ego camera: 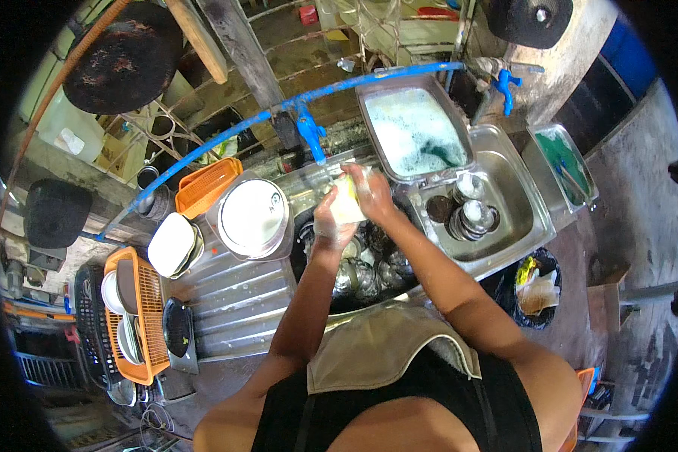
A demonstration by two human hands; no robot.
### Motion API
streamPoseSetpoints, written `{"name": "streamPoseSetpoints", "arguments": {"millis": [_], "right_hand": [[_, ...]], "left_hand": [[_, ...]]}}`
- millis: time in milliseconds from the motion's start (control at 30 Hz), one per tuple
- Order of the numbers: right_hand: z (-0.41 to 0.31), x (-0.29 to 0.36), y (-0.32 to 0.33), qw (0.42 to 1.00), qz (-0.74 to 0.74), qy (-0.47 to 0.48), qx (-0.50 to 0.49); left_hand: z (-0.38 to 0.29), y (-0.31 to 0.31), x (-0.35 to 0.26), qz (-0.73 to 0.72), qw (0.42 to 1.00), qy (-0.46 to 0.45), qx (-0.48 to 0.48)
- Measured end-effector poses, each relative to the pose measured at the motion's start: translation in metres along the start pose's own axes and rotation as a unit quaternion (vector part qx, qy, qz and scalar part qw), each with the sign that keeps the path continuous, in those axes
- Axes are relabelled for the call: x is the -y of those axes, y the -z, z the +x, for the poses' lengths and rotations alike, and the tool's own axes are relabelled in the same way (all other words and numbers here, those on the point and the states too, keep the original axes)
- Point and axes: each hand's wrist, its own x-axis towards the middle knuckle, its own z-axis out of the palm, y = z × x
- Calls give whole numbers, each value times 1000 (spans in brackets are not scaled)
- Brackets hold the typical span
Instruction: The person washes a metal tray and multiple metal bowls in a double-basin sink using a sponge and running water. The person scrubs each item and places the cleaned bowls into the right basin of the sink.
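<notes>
Both my hands are raised over the left sink basin, wet with suds. My left hand [333, 220] holds a pale yellow, soapy item [346, 203], perhaps a small dish or cup; its exact kind cannot be told. On its right side my right hand [374, 195] presses against it, fingers curled over its top. Beneath the hands, the basin holds a pile of metal dishes [359, 279]. Straight ahead stands a metal tub of sudsy water [415, 130]. In the right basin [514, 198] are stacked small metal bowls [470, 220] with suds on them.
A blue pipe [220, 138] with a blue tap [312, 133] crosses ahead. Left are a lidded plastic container [252, 217], white plates [172, 244], the ribbed drainboard [237, 305] and an orange basket of dishes [150, 339]. Right are a tray of green liquid [562, 161] and a lined bin [537, 288].
</notes>
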Motion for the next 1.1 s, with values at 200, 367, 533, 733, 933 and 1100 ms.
{"name": "streamPoseSetpoints", "arguments": {"millis": [200, 367, 533, 733, 933, 1100], "right_hand": [[-10, -5, -2, 922, -180, 343, 26], [-16, -8, 6, 991, -31, 79, -99], [-7, -24, 16, 997, -14, 19, -72], [-30, -31, -13, 987, 122, -70, 76], [-44, -40, 2, 944, -63, 240, 219], [-48, -41, 17, 931, -253, 241, 106]], "left_hand": [[6, 15, 2, -84, 993, 36, 69], [-10, 21, -4, 58, 996, -27, 61], [-27, 31, 12, 135, 984, 84, -87], [-18, 31, -3, -80, 991, 99, -27], [-7, 29, -20, 18, 995, 100, -5], [-4, 39, 2, 33, 989, 128, -73]]}}
